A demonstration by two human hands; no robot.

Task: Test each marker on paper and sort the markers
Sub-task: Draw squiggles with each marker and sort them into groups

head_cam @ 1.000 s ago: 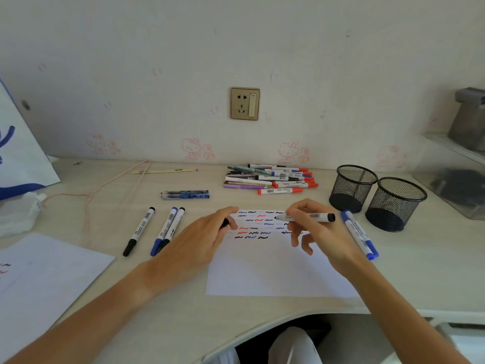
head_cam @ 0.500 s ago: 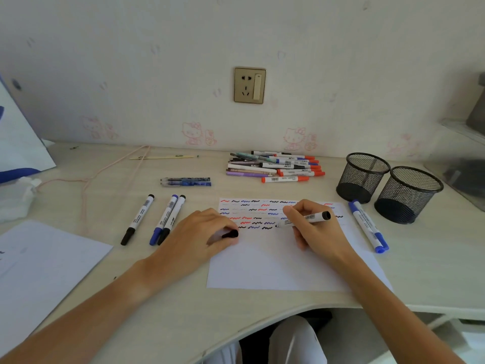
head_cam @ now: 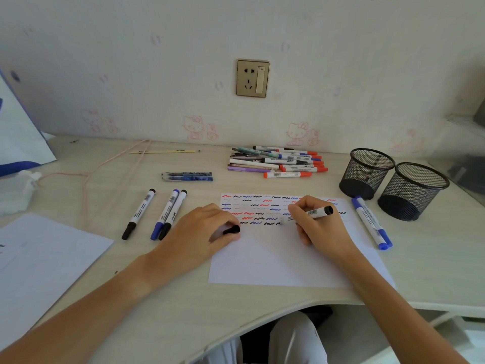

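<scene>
Midway by the look: right hand (head_cam: 319,227) clamped on black marker (head_cam: 313,213), tip on squiggle-filled paper (head_cam: 288,261) at centre; left hand (head_cam: 207,232) pinching cap (head_cam: 232,229); untested pile (head_cam: 280,162) upper centre; mesh cups (head_cam: 393,182) unfilled.

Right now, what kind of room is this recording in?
Probably a home study desk, perhaps a child's bedroom: cartoon cat stickers on the wall above a wall socket, two mesh pen cups and a pile of markers on the desk.
</scene>
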